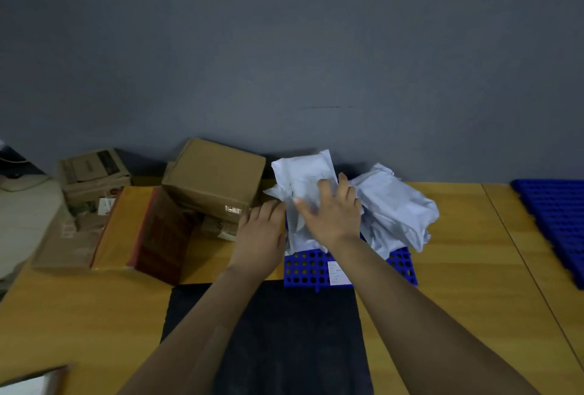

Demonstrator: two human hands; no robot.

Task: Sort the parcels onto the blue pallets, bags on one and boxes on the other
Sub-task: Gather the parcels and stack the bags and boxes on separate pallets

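Observation:
A blue perforated pallet (303, 269) lies on the wooden table ahead of me, piled with pale grey mailer bags. My right hand (331, 211) rests flat on the nearest grey bag (300, 173), fingers spread over it. My left hand (262, 233) touches that bag's left edge, fingers curled against it. More crumpled grey bags (398, 208) lie to the right on the same pallet. A second blue pallet (559, 220) sits at the far right, bare where visible. Brown cardboard boxes (215, 179) stand to the left of the bag pallet.
An open box on its side (158, 233) with a reddish inside lies left of my arms. Other boxes (91, 173) are stacked at the table's far left. A black mat (268, 331) covers the table's near middle. A grey wall stands behind.

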